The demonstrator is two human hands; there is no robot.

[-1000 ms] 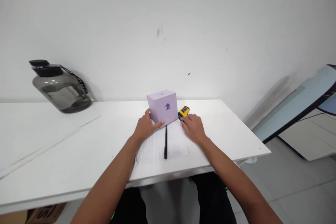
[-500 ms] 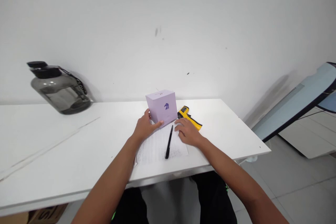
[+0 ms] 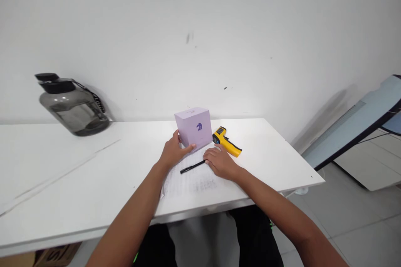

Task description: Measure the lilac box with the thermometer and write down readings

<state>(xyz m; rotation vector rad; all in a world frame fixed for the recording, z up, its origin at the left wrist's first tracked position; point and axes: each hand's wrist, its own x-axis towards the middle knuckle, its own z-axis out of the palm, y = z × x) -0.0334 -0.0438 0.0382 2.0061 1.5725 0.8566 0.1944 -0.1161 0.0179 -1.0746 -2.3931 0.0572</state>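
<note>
A lilac box (image 3: 194, 129) with a dark horse-head logo stands on the far part of a printed paper sheet (image 3: 188, 185). My left hand (image 3: 174, 150) grips its lower left corner, thumb across the front face and fingers on the left side. Just in front lies a black pen (image 3: 192, 167), slanted across the sheet. Over the pen's right end, the fingers of my right hand (image 3: 221, 162) are closed, hiding that tip. Close behind the right hand rests a yellow-and-black infrared thermometer gun (image 3: 228, 144), its handle pointing right.
A large grey translucent water bottle (image 3: 73, 106) stands at the back left of the white table (image 3: 78, 183), by the wall. Beyond the table's right edge, a light-blue panel with a dark rim (image 3: 354, 123) leans. A cardboard box (image 3: 58, 255) sits under the table at left.
The pen has swung from nearly upright in view to a flatter slant, its right end now under my right fingers. My right hand has moved slightly nearer and left. The left hand stays on the box.
</note>
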